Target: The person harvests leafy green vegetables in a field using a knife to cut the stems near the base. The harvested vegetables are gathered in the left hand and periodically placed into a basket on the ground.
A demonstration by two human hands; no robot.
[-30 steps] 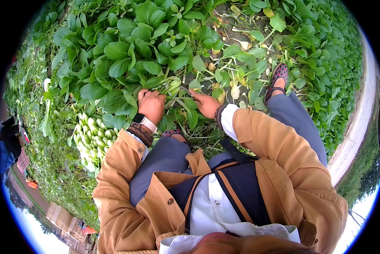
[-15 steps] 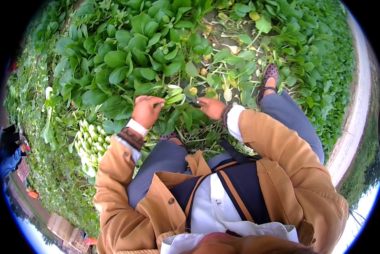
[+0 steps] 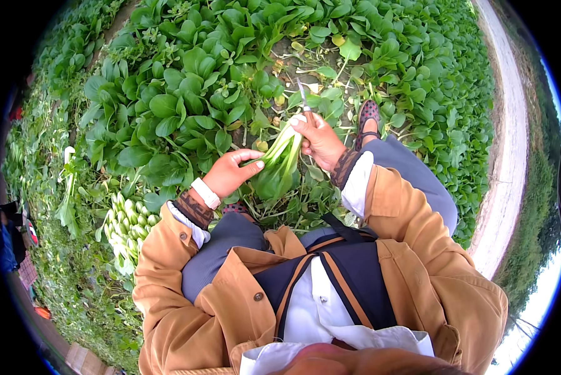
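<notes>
A head of bok choy (image 3: 281,156) hangs between my hands, its pale stalk end up and its green leaves down. My left hand (image 3: 231,172) pinches its outer leaf stalks from the left side, thumb and fingers nearly together. At the stalk end, my right hand (image 3: 321,144) grips the bok choy between thumb and fingers. That same hand also holds a small knife (image 3: 303,95), whose blade points away from me. Left of my left knee, a pile of cut bok choy (image 3: 129,224) lies with pale stalk ends up.
Growing bok choy (image 3: 180,100) spreads ahead and to the right. Loose yellowed leaves (image 3: 321,72) lie on soil beyond my hands. My shoe (image 3: 368,124) stands among plants. A pale path (image 3: 504,144) runs along the right; another person (image 3: 11,240) is at the far left.
The bok choy has been lifted and turned, with its stalk end now by my right hand. My right hand has taken hold of it, and the knife blade now points away.
</notes>
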